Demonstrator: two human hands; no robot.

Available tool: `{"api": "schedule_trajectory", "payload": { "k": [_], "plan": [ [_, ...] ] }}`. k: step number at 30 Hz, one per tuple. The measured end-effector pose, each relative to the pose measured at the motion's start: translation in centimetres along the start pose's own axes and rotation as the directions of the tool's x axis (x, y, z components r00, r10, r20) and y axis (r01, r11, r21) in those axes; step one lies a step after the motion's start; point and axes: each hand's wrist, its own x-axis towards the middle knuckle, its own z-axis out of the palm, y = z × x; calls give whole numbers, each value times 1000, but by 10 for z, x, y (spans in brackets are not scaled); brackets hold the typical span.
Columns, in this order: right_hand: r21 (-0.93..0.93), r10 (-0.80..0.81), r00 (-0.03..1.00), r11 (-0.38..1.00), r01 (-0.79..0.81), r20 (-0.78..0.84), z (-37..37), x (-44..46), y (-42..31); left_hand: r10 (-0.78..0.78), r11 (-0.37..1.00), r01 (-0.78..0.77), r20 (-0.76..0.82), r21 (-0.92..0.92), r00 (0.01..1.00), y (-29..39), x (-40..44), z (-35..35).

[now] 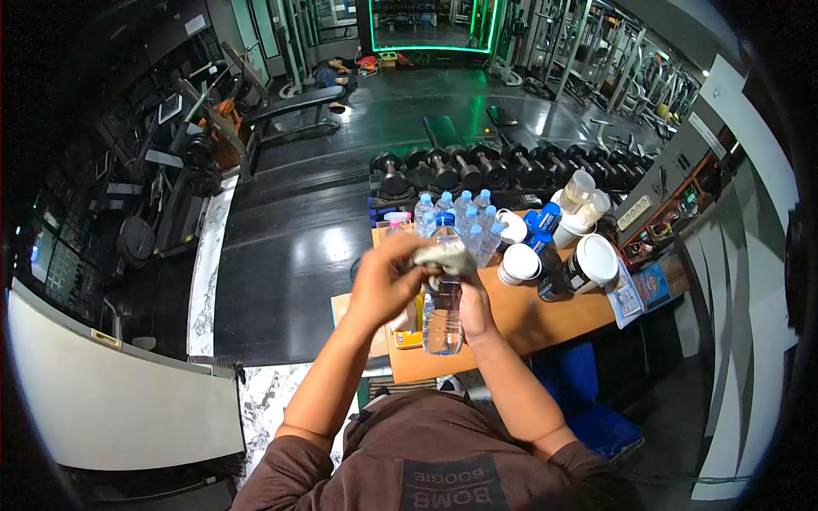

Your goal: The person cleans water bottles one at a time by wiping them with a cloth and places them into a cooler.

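Note:
A clear plastic water bottle [443, 329] with a blue cap stands upright in front of me, above the near edge of the table. My right hand [477, 312] is closed around its right side. A crumpled pale cloth [448, 256] lies against the upper part of the bottle, below the cap. My left hand [388, 277], slightly blurred, is closed on the cloth, and its fingertips are partly hidden. Just behind the held bottle, several more water bottles [464, 207] with light blue caps are grouped on the table.
The wooden table [545, 319] carries white-lidded tubs [596, 260], blue packets [541, 223] and a yellow box [408, 338]. Beyond it is a rack of dumbbells [486, 162]. A blue chair [588, 409] stands at the right, and gym machines [183, 145] line the left.

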Motion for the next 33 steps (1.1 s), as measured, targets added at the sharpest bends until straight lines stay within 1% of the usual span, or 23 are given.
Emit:
{"api": "schedule_trajectory", "payload": {
  "k": [1,2,4,5,6,8,10,13,16,17,18,20,21,22,24,25,26,27,28,29,30,32,33],
  "plan": [
    [44,5,1000,999,-5,-6,5,0,-4,-14,996,10,-47,-87,999,1,5,-4],
    [65,26,999,998,-24,-22,9,-6,-9,11,999,-17,-136,-44,991,2,13,-5],
    [18,-8,1000,1000,8,-27,24,-8,-18,-25,1000,23,-234,-14,972,17,29,-5],
    [17,-3,1000,1000,3,-20,25,-9,-18,2,998,11,-239,55,971,15,37,-5],
    [31,26,999,999,-26,-28,25,-11,-18,1,998,14,-246,59,969,11,43,-3],
    [47,54,998,998,-52,-32,24,-8,-13,33,972,14,-195,234,980,1,53,2],
    [103,11,999,995,-6,-44,19,-1,-3,16,961,26,-149,274,989,-5,52,7],
    [114,0,998,993,7,-59,8,3,-4,-21,977,49,-133,210,991,-5,39,13],
    [112,2,998,994,6,-70,3,7,-6,-30,952,58,-96,301,995,1,21,13],
    [95,-35,997,995,42,-74,-4,11,2,6,961,15,-76,276,997,-4,15,14],
    [95,-35,997,995,42,-75,-10,11,6,6,961,14,-74,275,997,0,12,13],
    [123,22,1000,992,-20,-15,-22,10,11,-119,965,101,60,242,991,11,7,8],
    [151,-35,998,988,28,47,-15,10,6,-144,972,122,102,201,984,10,6,6],
    [150,-36,998,988,28,49,-11,10,2,-143,972,121,100,202,985,8,7,4],
    [162,26,1000,986,-26,-2,-3,7,-7,-134,982,130,26,140,991,8,12,1],
    [191,85,994,979,-72,-62,3,5,-13,-274,960,273,14,61,962,17,15,-1],
    [180,32,998,984,-21,-62,5,4,-11,-274,961,275,-28,30,961,16,20,-3],
    [170,26,998,985,-17,-52,4,5,-7,-155,988,157,-124,9,980,9,26,0],
    [161,21,999,987,-15,-40,9,6,-8,-36,999,38,-223,1,974,3,32,3],
    [140,16,998,990,-6,-68,16,2,-10,-10,998,24,-250,52,968,-2,37,3],
    [138,19,998,990,-10,-63,14,3,-6,73,987,-29,-284,157,956,5,43,4],
    [54,-64,995,996,68,-81,9,7,4,13,992,19,-257,121,966,-13,43,10],
    [62,-61,995,996,66,-77,10,8,4,-5,991,32,-205,130,979,-10,37,11]
  ]
}}
